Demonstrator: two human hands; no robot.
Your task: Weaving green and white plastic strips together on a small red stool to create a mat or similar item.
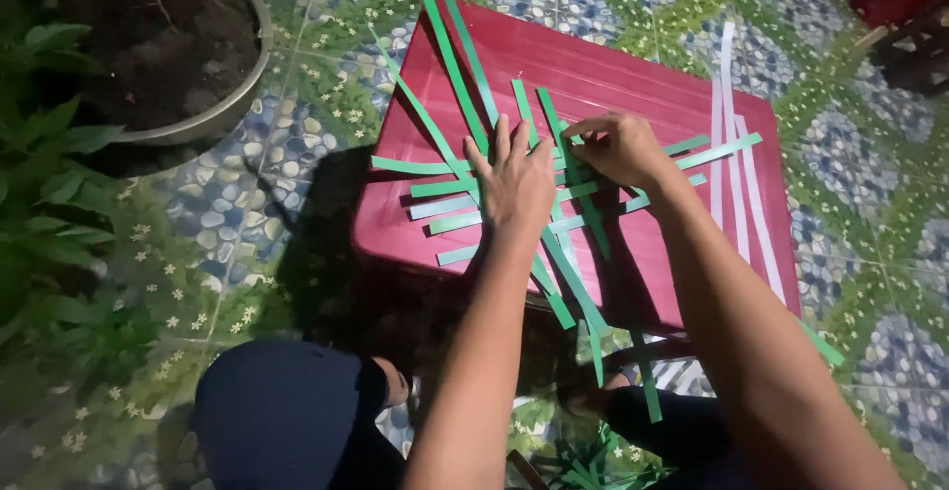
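A red plastic stool top (633,75) carries a loose weave of long green paper strips (457,75) crossed by shorter green and pale strips (435,167). My left hand (514,181) lies flat, palm down, fingers apart, pressing on the middle of the weave. My right hand (618,146) sits just to its right, its fingertips pinching a green strip (554,119) at the top of the weave. Several strip ends hang over the stool's near edge.
Several loose pale strips (736,164) lie along the stool's right side. A round planter with dark soil (168,45) stands at the upper left, leafy plants (49,154) beside it. Pebble-patterned floor tiles (247,183) surround the stool. My dark-clad knees (277,411) are below.
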